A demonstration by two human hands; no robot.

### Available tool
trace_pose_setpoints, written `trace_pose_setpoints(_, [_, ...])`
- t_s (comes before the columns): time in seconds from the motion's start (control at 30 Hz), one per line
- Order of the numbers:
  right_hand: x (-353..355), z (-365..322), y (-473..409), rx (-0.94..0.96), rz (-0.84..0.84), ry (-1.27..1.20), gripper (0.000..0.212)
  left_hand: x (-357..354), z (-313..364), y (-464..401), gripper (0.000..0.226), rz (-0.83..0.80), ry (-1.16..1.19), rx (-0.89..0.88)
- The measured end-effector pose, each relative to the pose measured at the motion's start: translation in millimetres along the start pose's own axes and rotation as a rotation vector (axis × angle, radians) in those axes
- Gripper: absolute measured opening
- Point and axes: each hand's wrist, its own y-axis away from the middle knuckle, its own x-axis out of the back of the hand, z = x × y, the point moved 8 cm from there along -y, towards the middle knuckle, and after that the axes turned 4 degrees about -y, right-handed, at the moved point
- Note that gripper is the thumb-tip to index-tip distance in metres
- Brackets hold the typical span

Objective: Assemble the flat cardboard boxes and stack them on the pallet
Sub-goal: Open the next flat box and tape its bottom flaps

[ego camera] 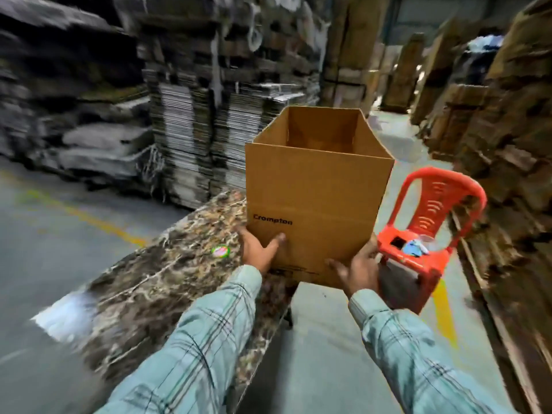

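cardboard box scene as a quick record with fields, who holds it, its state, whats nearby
box: cardboard box, erected, top open, printed "Crompton"
left hand: left hand grips the lower left corner
right hand: right hand grips the lower right corner
below left: marble-patterned table
right: red plastic chair, small items on its seat
behind: stacks of flat cardboard

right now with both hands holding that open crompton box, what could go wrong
1. The left hand and right hand grip only the bottom corners of the Crompton box, so it could tip or slip.
2. The red plastic chair stands close on the right; a swing may clip it.
3. The box blocks the view ahead.
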Motion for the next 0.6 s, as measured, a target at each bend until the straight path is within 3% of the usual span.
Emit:
trace_pose_setpoints(0.23, [-81,-48,-22,0.263,-0.321,-0.13,0.109,77,-28,33,0.115,0.349,-0.082,0.143])
trace_pose_setpoints(0.37, [-118,-62,-4,0.397,-0.48,-0.181,0.105,107,-48,76,0.102,0.536,-0.063,0.201])
trace_pose_setpoints(0.5, [-152,-58,15,0.462,-0.616,-0.219,0.109,114,-78,117,0.087,0.585,-0.063,0.292])
trace_pose_setpoints(0.6, [-176,-44,20,0.42,-0.704,-0.204,0.111,105,-105,134,0.091,0.57,-0.075,0.366])
